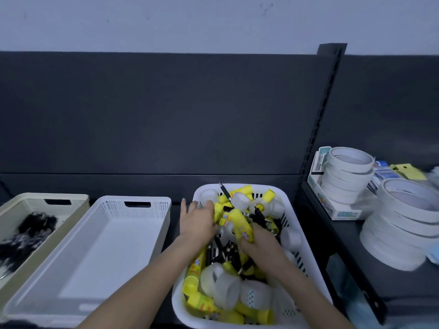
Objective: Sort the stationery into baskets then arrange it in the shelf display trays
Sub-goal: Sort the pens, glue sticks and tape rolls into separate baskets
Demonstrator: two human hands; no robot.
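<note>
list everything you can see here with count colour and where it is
mixed basket: one, white, centre-right on the shelf
glue sticks: many, yellow, in the mixed basket
tape rolls: several, clear, in the mixed basket
pens: several, black, in the mixed basket
empty basket: one, white, left of the mixed basket
beige basket: one, far left, holds blurred black items
tape stacks: two, white, right shelf
left hand: in the pile, grip unclear
right hand: in the pile, gripping a glue stick

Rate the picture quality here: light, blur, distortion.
Head view: dim bluish light; black items in the beige basket smeared by blur; tape rolls at right soft; shelf upright bowed by the wide lens; right hand gripping a yellow glue stick sharper.
</note>
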